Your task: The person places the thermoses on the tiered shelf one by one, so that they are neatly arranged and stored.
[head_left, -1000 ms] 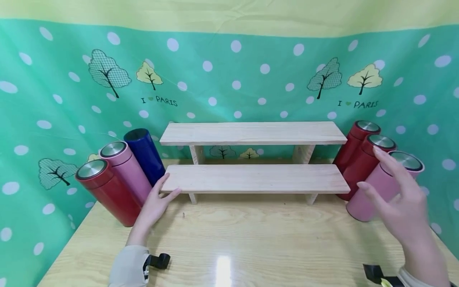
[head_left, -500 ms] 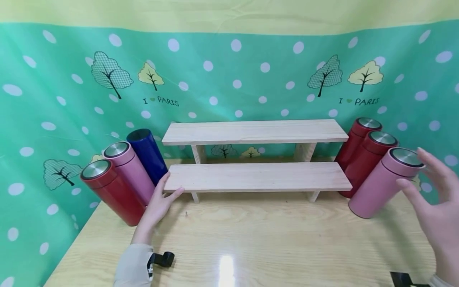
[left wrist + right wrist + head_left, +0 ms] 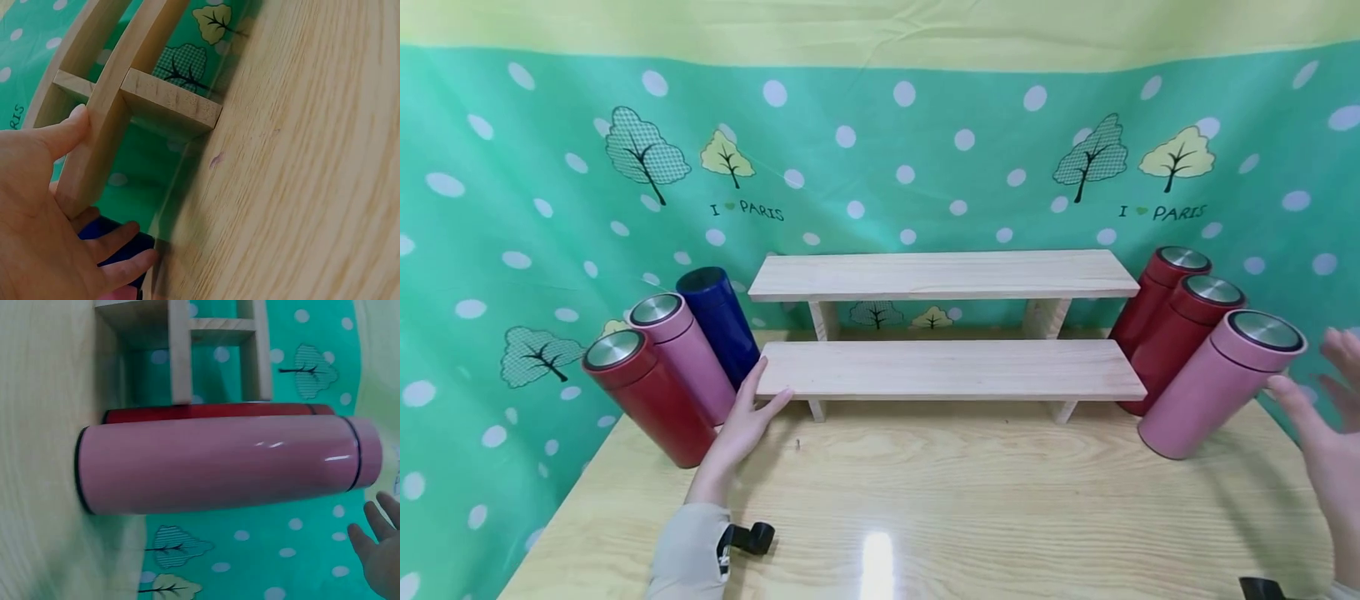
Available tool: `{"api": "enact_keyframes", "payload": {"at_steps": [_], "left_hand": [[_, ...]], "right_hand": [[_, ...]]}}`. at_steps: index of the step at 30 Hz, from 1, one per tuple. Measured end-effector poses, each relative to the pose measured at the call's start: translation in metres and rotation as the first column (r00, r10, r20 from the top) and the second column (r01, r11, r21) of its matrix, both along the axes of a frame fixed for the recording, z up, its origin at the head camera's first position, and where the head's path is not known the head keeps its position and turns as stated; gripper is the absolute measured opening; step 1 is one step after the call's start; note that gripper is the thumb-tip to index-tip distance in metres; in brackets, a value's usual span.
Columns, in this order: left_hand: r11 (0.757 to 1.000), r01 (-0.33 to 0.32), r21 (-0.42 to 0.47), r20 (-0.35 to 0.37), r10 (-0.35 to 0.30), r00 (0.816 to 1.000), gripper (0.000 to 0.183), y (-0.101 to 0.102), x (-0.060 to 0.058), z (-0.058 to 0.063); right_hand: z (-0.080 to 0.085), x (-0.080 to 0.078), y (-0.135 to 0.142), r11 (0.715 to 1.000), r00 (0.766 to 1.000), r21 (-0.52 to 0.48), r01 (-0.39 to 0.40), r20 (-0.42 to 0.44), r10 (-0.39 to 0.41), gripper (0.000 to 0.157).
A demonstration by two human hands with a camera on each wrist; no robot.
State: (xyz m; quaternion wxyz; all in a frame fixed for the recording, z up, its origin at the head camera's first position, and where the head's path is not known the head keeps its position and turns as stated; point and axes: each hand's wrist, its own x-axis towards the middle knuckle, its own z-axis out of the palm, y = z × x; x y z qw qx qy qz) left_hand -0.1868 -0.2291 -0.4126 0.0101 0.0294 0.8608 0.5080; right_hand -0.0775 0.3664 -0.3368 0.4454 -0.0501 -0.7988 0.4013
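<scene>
My left hand (image 3: 747, 425) grips the left end of the lower board of a two-tier wooden shelf (image 3: 947, 371). In the left wrist view, the thumb lies on the board's edge and the other fingers (image 3: 128, 269) spread below its end. Out to the right, my right hand (image 3: 1330, 442) hangs with its fingers apart, holding nothing. It is nearest to a pink thermos (image 3: 1213, 396) with a silver lid, which stands upright at the front of the right-hand row. In the right wrist view, the fingers (image 3: 378, 525) are beside that thermos's lid end.
Two red thermoses (image 3: 1187, 329) stand behind the pink one, close to the shelf's right end. Left of the shelf stand a red thermos (image 3: 658, 400), a pink thermos (image 3: 692, 358) and a blue thermos (image 3: 722, 325). A polka-dot curtain (image 3: 895, 192) hangs behind the table (image 3: 1000, 517).
My right hand has moved right, from in front of the pink thermos to beside it, so the thermos shows fully. My left hand stays at the shelf. The view has shifted slightly.
</scene>
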Motion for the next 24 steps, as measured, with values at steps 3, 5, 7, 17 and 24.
{"api": "enact_keyframes", "payload": {"at_steps": [3, 5, 7, 17, 24], "left_hand": [[1.000, -0.001, 0.016, -0.002, 0.001, 1.000, 0.083, 0.001, 0.000, 0.001], [1.000, -0.003, 0.027, -0.007, 0.003, 1.000, 0.084, 0.000, -0.002, 0.000], [1.000, -0.005, 0.030, -0.010, 0.005, 1.000, 0.084, 0.000, -0.003, 0.000], [0.999, -0.009, 0.039, 0.000, 0.009, 1.000, 0.083, -0.002, -0.002, 0.000], [0.999, -0.001, 0.043, 0.003, 0.001, 1.000, 0.081, 0.000, -0.003, -0.001]], "right_hand": [[-0.005, -0.003, 0.005, 0.999, 0.999, -0.039, 0.030, 0.014, -0.029, 0.056], [-0.010, -0.005, 0.008, 0.998, 1.000, -0.065, 0.026, 0.018, -0.025, 0.055], [-0.014, -0.008, 0.009, 0.995, 1.000, -0.098, 0.003, 0.012, -0.002, 0.055], [-0.031, -0.019, 0.015, 0.897, 0.975, -0.422, -0.134, 0.107, 0.196, 0.070], [-0.044, -0.017, 0.020, 0.931, 0.926, -0.347, -0.110, 0.304, 0.222, 0.081]]}}
